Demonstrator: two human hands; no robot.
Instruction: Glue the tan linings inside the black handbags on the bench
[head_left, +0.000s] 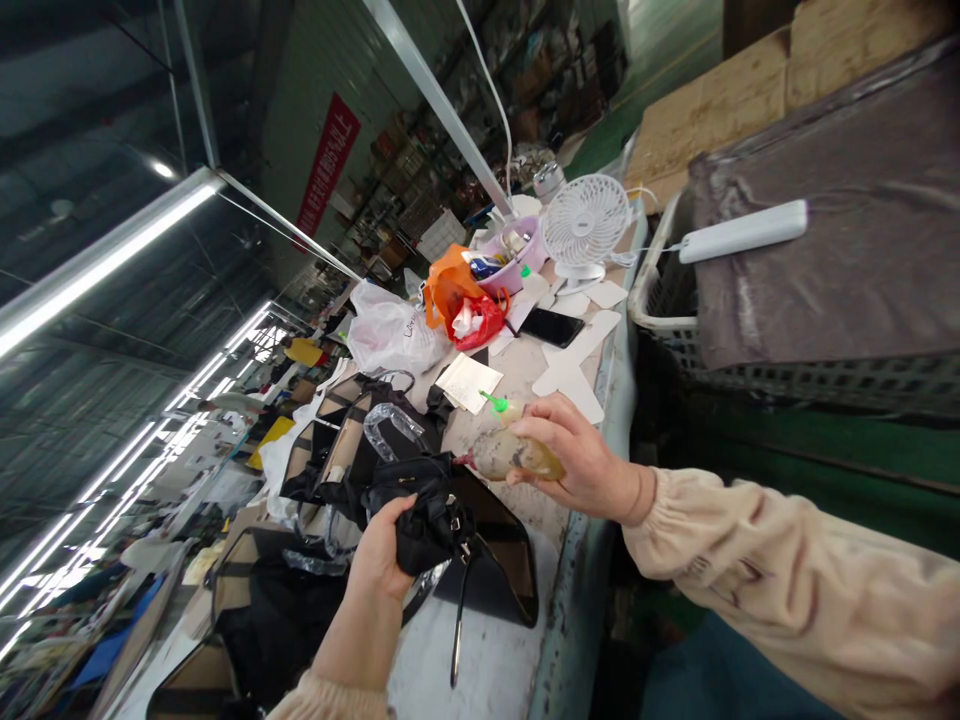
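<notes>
My right hand (574,455) is wrapped round a squeeze bottle (495,455) of yellowish glue-like liquid, tilted so its reddish nozzle points left at a black bag (424,515). Another bottle top with a green nozzle (495,402) shows just beyond that hand. Around the near side of the black bag's bunched fabric, my left hand (386,550) is closed. Straps and metal buckles hang from the bag. A stiff black panel with a tan inside (499,550) stands beneath and right of it. Whether the nozzle touches the fabric I cannot tell.
More black bag pieces (277,620) lie to the left. Further back on the table are a paper pad (469,382), a phone (551,327), white card pieces (577,365), plastic bags (394,335), a lilac basin (517,262) and a fan (585,222). A plastic crate (667,325) stands right.
</notes>
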